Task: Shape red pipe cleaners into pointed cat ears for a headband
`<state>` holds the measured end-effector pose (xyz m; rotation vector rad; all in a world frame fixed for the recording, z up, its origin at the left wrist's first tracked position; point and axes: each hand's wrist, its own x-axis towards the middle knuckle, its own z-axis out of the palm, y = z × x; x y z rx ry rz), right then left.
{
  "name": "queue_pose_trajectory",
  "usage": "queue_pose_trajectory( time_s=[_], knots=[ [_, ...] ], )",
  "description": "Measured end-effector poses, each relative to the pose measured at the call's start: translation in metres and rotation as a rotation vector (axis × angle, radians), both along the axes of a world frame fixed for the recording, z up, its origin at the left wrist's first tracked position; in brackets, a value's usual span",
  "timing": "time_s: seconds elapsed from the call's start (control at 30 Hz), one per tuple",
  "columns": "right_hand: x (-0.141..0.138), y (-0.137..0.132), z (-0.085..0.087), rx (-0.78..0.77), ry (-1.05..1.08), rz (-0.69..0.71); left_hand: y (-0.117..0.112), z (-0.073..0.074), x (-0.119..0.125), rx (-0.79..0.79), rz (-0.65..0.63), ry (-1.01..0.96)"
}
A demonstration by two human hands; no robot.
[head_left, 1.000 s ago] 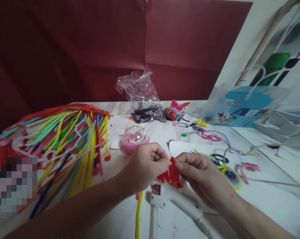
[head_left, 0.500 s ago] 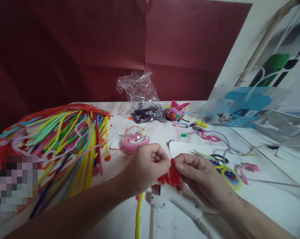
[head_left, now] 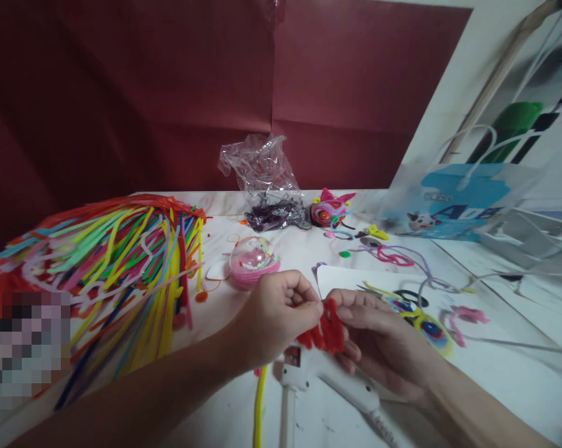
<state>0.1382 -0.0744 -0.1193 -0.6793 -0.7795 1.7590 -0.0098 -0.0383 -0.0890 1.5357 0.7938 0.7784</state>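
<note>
A folded red pipe cleaner (head_left: 332, 333), bent into several side-by-side loops, is held up between my two hands. My left hand (head_left: 281, 317) pinches its left end between thumb and forefinger, the other fingers curled. From the right, my right hand (head_left: 383, 333) has thumb and forefinger on its upper edge, with fingertips showing behind and below the loops. Under the hands lies a white glue gun (head_left: 350, 386), partly covered by them. A yellow pipe cleaner (head_left: 260, 410) runs toward the near table edge beside it.
Left lies a big heap of coloured pipe cleaners (head_left: 122, 249). Behind my hands are a clear-topped pink ball (head_left: 254, 264), a plastic bag (head_left: 267, 180) and a pink-eared figure (head_left: 328, 210). At right are a yellow-and-blue piece (head_left: 430, 330) and a gift bag (head_left: 462, 193).
My right hand's fingers have shifted and loosened a little, so more of the red loops shows. My left hand keeps its pinch, nearly in the same place.
</note>
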Motion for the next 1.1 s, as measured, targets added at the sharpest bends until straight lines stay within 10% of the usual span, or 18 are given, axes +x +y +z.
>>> queue_pose_trajectory(
  time_s=[0.37,1.1],
  knots=[
    [0.0042,0.004,-0.0011,0.038,-0.035,0.016,0.001,0.0004,-0.0005,-0.16,-0.021,-0.062],
    [0.0005,-0.001,-0.005,0.172,-0.297,-0.072,-0.0009,-0.0033,-0.0017,0.026,0.036,0.064]
  ],
)
